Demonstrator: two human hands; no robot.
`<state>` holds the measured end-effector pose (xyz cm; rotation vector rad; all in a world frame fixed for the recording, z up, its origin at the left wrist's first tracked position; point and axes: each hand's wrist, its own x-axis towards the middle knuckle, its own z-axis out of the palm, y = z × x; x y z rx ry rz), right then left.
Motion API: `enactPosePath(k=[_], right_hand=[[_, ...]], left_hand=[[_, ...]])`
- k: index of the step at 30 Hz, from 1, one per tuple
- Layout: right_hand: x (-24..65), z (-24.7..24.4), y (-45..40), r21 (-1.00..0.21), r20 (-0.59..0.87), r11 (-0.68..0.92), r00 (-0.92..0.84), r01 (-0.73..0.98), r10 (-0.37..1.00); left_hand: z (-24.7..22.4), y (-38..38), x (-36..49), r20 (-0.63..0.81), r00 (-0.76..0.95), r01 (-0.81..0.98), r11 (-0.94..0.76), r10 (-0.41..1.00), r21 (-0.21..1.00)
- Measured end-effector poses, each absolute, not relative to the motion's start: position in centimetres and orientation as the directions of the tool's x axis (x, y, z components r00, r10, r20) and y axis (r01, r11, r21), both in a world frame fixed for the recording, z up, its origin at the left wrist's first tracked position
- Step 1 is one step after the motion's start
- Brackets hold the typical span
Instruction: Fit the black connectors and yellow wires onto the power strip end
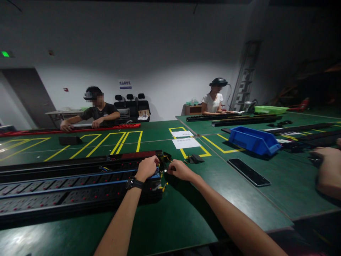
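Long black power strips (87, 193) with red dots along their faces lie side by side across the left of the table. My left hand (147, 168), a black watch on its wrist, bends over their right end with fingers closed. What it pinches is hidden. Yellow wires (164, 186) stick out at that end. Just to the right, my right hand (180, 170) is closed in a pinch, with a small shiny round piece (165, 171) at its fingertips. The two hands are close together but apart.
A dark phone (249, 172) and a blue bin (253, 141) are to the right. Paper sheets (186, 143) and a small black part (195, 159) lie beyond my hands. Two co-workers sit opposite, one at a red rail (114, 128). Another person's hand (329, 156) reaches in at the right.
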<state>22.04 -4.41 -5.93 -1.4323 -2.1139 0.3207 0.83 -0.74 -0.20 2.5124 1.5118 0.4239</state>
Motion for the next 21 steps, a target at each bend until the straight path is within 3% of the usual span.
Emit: enactPosePath(k=[7, 21], right_hand=[[21.6, -5.4, -5.0, -0.429, 0.393, 0.451, -0.287, 0.783, 0.874], [19.8, -6.0, -4.9, -0.458, 0.300, 0.510, -0.413, 0.728, 0.860]], left_hand=[[-0.4, -0.5, 0.8, 0.157, 0.450, 0.826, -0.477, 0.879, 0.300], [-0.3, -0.7, 0.7, 0.164, 0.444, 0.822, -0.473, 0.881, 0.317]])
